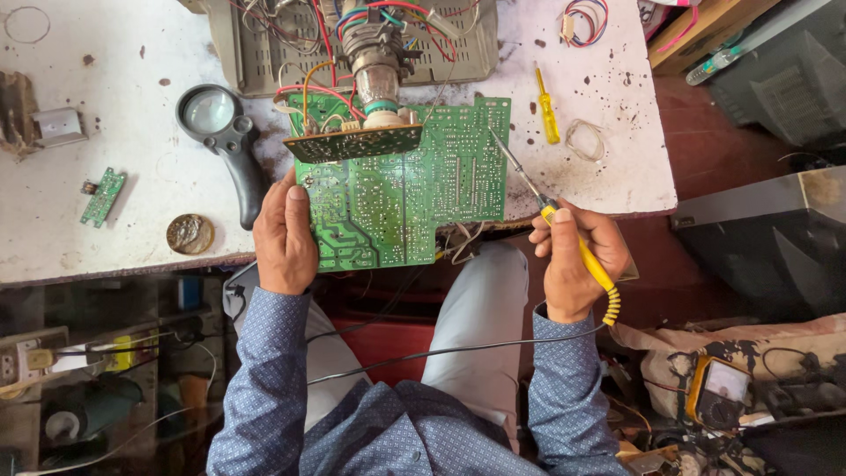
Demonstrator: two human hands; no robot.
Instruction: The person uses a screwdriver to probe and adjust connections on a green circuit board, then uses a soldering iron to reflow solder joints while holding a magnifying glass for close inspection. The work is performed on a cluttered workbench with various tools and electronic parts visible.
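Note:
A large green circuit board lies solder side up at the near edge of a white worktable. My left hand grips the board's left edge. My right hand holds a yellow-handled soldering iron like a pen, its metal tip resting at the board's right edge. A small dark board with coloured wires and a glass tube neck stand at the board's far side.
A black magnifying glass, a small green board, a round solder tin, a yellow screwdriver and a wire coil lie on the table. A meter sits lower right, dark set casings at right.

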